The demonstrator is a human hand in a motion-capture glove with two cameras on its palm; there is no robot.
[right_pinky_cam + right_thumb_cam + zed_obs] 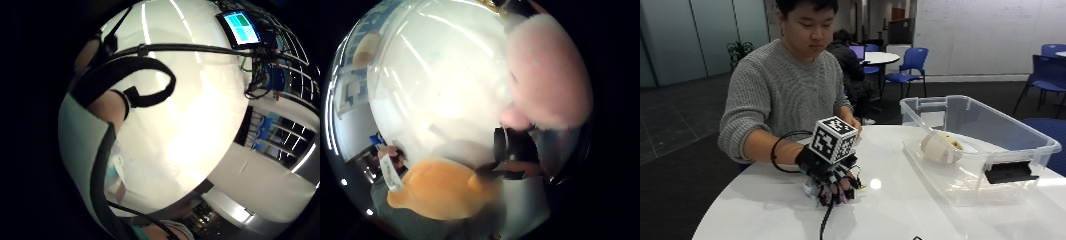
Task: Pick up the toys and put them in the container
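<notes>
- Round white table (pixel 919 210): near edge cut off in the outside view.
- Clear plastic container (pixel 1033 142), right side of the table, well apart from the hand; one cream round plush toy (pixel 941 146) lies inside.
- Black-gloved right hand (pixel 830 182), palm down on the table, fingers curled over something mostly hidden beneath.
- Thumb-side palm view: soft pink plush toy (pixel 547 75) close against the palm, probably held; orange plush toy (pixel 440 190) beside it on the table.
</notes>
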